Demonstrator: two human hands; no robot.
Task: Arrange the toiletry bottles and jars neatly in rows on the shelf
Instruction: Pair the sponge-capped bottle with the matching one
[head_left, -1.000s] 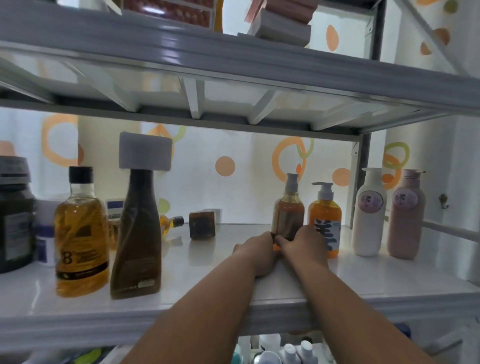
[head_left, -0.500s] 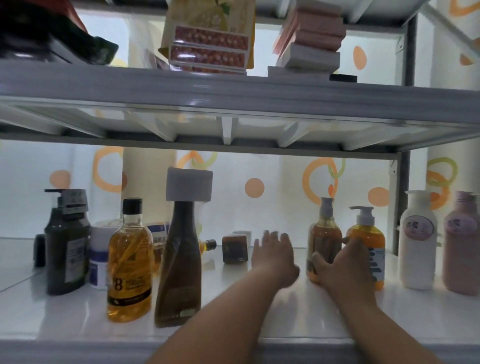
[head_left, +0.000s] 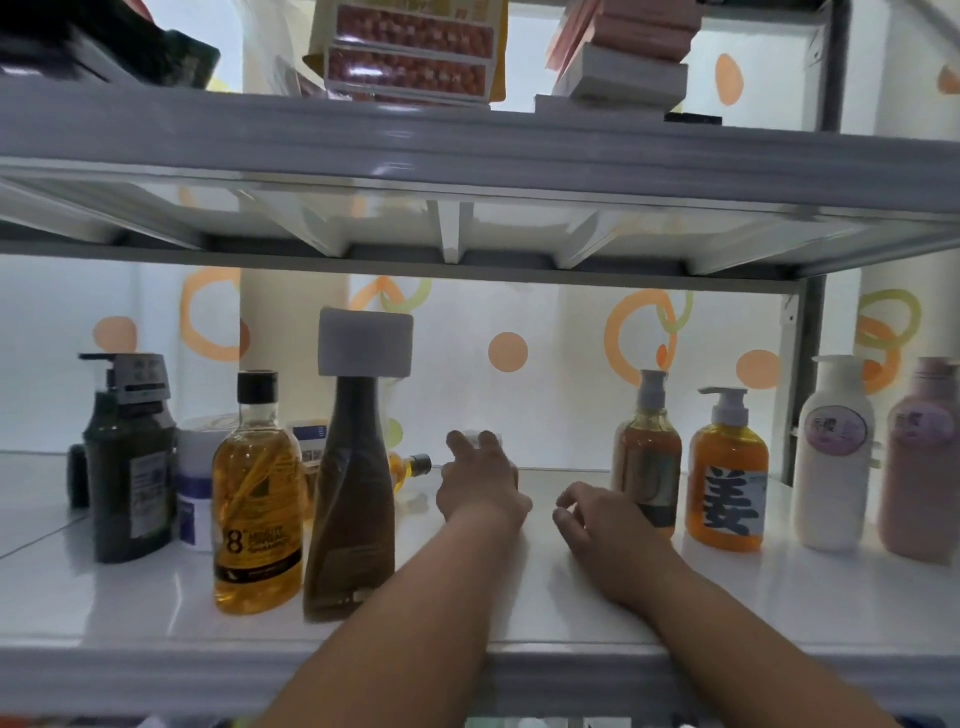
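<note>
Right now we have both bare arms stretched onto the white shelf (head_left: 156, 608). Our left hand (head_left: 480, 486) reaches deep toward the back, fingers spread, covering something small there; we cannot tell whether it grips anything, since the hand hides the thing almost entirely. Our right hand (head_left: 605, 522) rests near the middle of the shelf, fingers loosely curled and holding nothing, just beside the brown pump bottle (head_left: 649, 457) but apart from it. To the right of that bottle stand, in a row, the orange pump bottle (head_left: 727, 483) with a dark character on its label, the white lotion bottle (head_left: 834, 457) and the pink lotion bottle (head_left: 919, 462), all upright. On the left side, the tall brown bottle (head_left: 353, 499) with a broad white cap stands near the front edge, and the clear amber bottle (head_left: 260, 504) with a black cap stands just beside it. Behind those sit a white jar (head_left: 195, 488) and the dark green pump bottle (head_left: 130, 467). A small amber bottle (head_left: 410, 465) lies on its side at the back, its black cap pointing toward our left hand. Boxes (head_left: 410, 52) sit on the upper shelf.
</note>
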